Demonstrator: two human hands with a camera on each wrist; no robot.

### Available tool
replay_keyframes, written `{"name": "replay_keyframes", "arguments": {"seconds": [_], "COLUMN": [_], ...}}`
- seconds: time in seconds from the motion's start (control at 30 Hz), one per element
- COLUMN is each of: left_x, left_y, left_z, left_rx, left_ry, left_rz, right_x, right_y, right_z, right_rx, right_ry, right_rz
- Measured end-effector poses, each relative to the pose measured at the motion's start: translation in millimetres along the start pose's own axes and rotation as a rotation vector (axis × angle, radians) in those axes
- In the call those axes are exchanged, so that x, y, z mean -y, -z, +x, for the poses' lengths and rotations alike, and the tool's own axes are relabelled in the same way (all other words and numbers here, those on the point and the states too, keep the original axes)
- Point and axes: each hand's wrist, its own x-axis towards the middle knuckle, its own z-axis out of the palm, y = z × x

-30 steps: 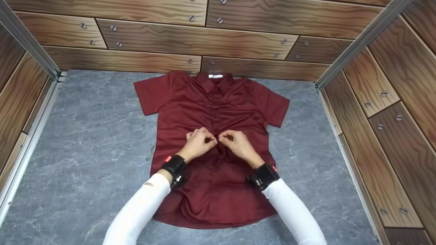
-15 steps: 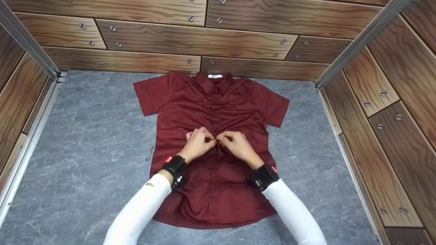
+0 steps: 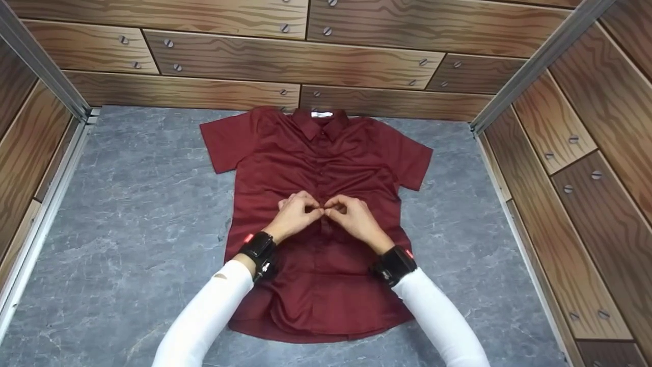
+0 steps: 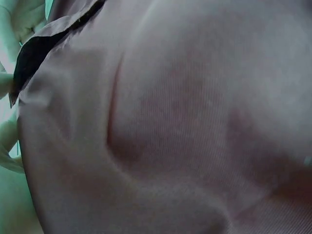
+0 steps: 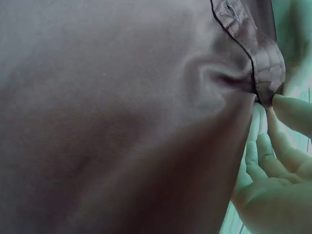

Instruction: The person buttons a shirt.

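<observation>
A dark red short-sleeved shirt (image 3: 316, 295) lies front up, collar (image 3: 322, 125) toward the back wall. At mid-front, my left hand (image 3: 295, 214) and right hand (image 3: 356, 216) meet fingertip to fingertip, each pinching the button placket. In the right wrist view, thumb and fingers of the right hand (image 5: 273, 175) grip the stitched placket edge (image 5: 267, 63), and a buttonhole (image 5: 231, 9) shows higher up. Raised cloth fills most of the left wrist view, with fingers (image 4: 9, 141) at its left edge. The button between the fingertips is hidden.
The shirt is spread on a grey marbled surface (image 3: 137, 229). Wood-patterned panels form a back wall (image 3: 244, 56) and a right wall (image 3: 586, 204), joined by metal rails. Both wrists wear black camera straps (image 3: 259, 251).
The right hand's fingertips have shifted slightly left and now meet the left hand's. The gap in the placket below the hands has narrowed. The rest of the shirt lies as before.
</observation>
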Motion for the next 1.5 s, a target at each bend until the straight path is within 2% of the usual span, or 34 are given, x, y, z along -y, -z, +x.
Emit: {"name": "replay_keyframes", "arguments": {"seconds": [0.23,0.37,0.5,0.6,0.77,1.0,1.13,1.23,1.33,1.4,1.5], "left_x": [0.2,0.4,0.6,-0.4,-3.2,-6.4,-8.6,-7.3,-1.4,6.2,20.0], "left_y": [1.8,1.0,2.5,5.0,5.8,3.3,2.9,4.0,9.4,16.5,31.8], "left_z": [-0.5,-0.4,-0.4,-0.4,-0.3,1.2,0.6,-3.6,-11.6,-16.2,-21.2], "left_rx": [0.023,-0.003,-0.029,-0.021,-0.020,-0.038,-0.029,-0.025,-0.027,-0.022,0.040], "left_ry": [0.001,0.009,0.022,0.031,0.064,0.099,0.137,0.131,0.079,0.046,0.070], "left_rz": [-0.030,-0.056,-0.129,-0.181,-0.178,-0.071,-0.010,0.044,0.136,0.239,0.401], "right_x": [-0.4,1.1,2.4,2.9,3.2,3.6,4.4,1.9,-4.0,-9.9,-21.5], "right_y": [2.0,3.1,3.4,3.4,3.5,-2.7,-7.1,-6.1,1.8,9.7,21.5], "right_z": [2.3,3.0,3.6,3.8,2.2,1.6,0.2,-1.7,-2.6,-2.2,1.0], "right_rx": [0.021,0.030,0.024,0.012,-0.005,-0.071,-0.081,-0.004,0.031,0.040,0.127], "right_ry": [-0.057,-0.096,-0.124,-0.117,-0.024,0.169,0.209,0.173,0.122,0.046,-0.121], "right_rz": [0.033,0.075,0.115,0.132,0.034,-0.173,-0.255,-0.235,-0.264,-0.330,-0.436]}}
